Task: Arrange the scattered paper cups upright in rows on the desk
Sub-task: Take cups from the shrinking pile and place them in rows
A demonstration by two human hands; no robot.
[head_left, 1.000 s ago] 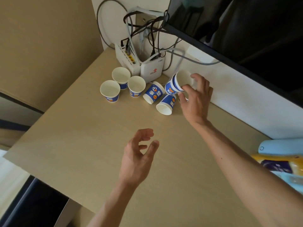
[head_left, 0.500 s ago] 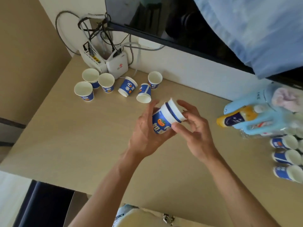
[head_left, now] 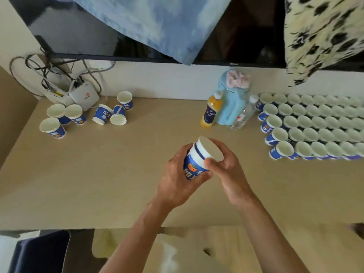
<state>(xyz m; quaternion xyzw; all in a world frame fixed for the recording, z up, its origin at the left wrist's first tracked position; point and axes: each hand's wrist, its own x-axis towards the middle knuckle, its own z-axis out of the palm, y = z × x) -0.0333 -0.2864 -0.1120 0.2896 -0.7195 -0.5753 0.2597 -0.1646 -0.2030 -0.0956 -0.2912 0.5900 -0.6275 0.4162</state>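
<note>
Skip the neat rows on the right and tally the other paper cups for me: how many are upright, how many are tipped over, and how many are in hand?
Upright loose cups: 4
Tipped cups: 2
Held cup, in the grip of the left hand and right hand: 1
Total: 7

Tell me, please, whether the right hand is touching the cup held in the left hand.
Touching. The head view shows the right hand pinching the cup at its rim, while the left hand grips its body.
</note>
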